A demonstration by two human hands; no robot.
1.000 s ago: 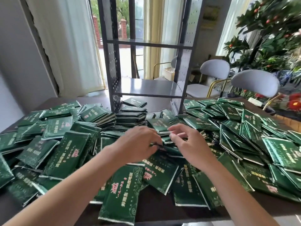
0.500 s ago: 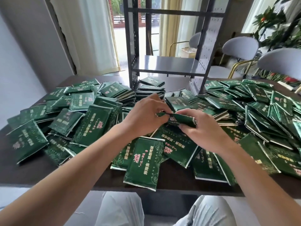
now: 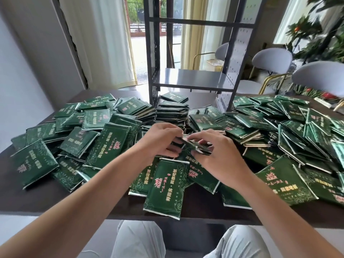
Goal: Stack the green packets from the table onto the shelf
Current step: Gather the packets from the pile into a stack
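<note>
A person's left hand (image 3: 162, 140) and right hand (image 3: 214, 151) together grip a small bundle of green packets (image 3: 195, 145) above the heaped table (image 3: 28, 200) (hundreds remain), the shelf (image 3: 191, 79) apparently bare, stacking barely begun.

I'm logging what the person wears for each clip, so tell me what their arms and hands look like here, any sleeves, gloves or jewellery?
Both forearms are bare all the way to the frame's edge: no sleeves show. The left hand and right hand wear no gloves, and no rings, watch or bracelet are visible on either. Below the table edge, light grey trousers cover the knees.
</note>
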